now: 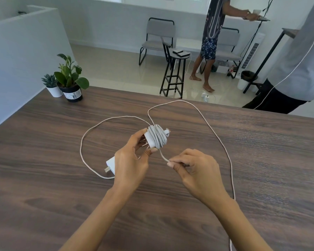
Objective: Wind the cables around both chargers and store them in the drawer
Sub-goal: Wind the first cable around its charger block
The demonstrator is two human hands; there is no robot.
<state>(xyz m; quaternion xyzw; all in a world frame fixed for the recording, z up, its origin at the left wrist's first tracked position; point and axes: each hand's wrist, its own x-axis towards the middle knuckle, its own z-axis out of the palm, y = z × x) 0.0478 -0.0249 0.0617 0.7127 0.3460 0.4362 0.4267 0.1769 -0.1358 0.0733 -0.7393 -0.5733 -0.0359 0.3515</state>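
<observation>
Hands (152,165) around cable-wound charger (157,138)

Left hand (130,160) holds wound charger (155,138); right hand (194,167) pinches cable (163,156).

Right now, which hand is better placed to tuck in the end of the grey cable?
The right hand: it already pinches the grey cable end, while the left hand holds the wound charger.

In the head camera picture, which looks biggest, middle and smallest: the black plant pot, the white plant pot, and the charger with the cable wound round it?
1. Black plant pot, clearly the largest.
2 and 3. Wound charger and white plant pot look about alike. The charger, held in the left hand, is nearer the camera, so I will not rank those two.
</observation>
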